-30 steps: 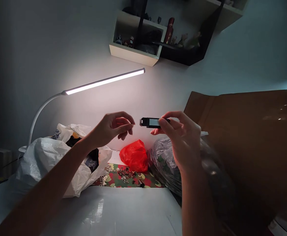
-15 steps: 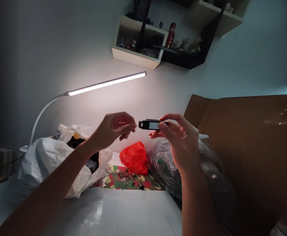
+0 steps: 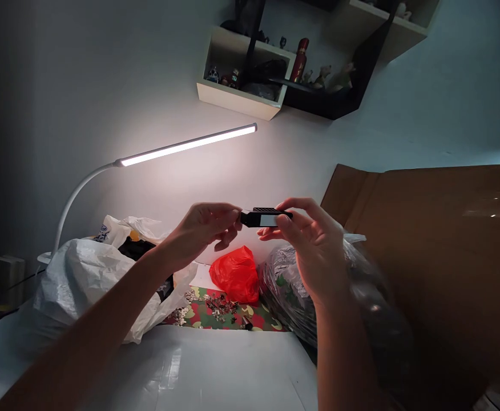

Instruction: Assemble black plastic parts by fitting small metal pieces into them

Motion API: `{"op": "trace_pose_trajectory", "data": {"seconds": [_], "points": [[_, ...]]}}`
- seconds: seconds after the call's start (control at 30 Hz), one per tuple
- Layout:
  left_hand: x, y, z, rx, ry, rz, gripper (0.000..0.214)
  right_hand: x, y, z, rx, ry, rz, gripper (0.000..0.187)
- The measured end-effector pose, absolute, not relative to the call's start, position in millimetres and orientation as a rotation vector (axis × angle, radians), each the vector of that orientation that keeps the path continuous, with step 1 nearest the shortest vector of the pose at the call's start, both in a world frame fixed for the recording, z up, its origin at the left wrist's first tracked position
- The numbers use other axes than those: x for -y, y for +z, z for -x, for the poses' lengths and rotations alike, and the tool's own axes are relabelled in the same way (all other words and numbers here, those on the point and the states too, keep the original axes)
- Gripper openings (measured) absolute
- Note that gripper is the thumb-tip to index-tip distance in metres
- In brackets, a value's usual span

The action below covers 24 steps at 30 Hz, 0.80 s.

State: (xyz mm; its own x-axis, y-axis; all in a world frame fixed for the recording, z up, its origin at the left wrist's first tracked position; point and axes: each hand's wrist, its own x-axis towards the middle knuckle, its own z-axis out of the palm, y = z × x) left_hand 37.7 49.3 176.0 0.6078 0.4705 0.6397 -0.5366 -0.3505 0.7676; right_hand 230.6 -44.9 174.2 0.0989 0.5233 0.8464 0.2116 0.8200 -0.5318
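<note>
Near the middle of the view, my right hand (image 3: pixel 314 237) grips a small black slim piece (image 3: pixel 269 220) with a pale grey panel on its side and a ridged top. Thumb and fingers close around its right end. At its narrower left end, my left hand (image 3: pixel 216 225) is in a pinch, fingertips touching that end. A small pale bit shows there, and what the pinch holds is too small to name. Below the hands, small metal parts (image 3: pixel 222 305) lie in piles on a camouflage-patterned cloth (image 3: pixel 271 322).
A red plastic bag (image 3: pixel 235 275) sits behind the piles. White bags (image 3: pixel 83 279) stand left, a clear plastic bag (image 3: pixel 284 279) right. Cardboard (image 3: pixel 425 245) rises at the right. A lit lamp (image 3: pixel 190 145) reaches over from the left. A pale sheet (image 3: pixel 216 365) covers the front.
My left hand has moved slightly right, and its fingertips now meet the left end of the black piece. My right hand keeps its grip almost in place.
</note>
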Motion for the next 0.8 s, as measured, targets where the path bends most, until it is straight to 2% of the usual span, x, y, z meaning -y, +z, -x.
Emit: {"op": "trace_pose_trajectory", "data": {"seconds": [0.23, 0.5, 0.8], "points": [[-50.8, 174.8, -34.7, 0.003, 1.099, -1.669, 0.033, 43.4, 173.5, -232.2, 1.496, 0.263, 0.605, 0.022], [-49.2, 175.0, -32.4, -0.020, 0.999, -1.704, 0.043, 44.7, 172.9, -233.8, 1.524, 0.282, 0.660, 0.026], [-49.6, 176.5, -29.8, -0.014, 1.056, -1.614, 0.029, 43.8, 173.6, -232.6, 1.505, 0.270, 0.660, 0.026]]}}
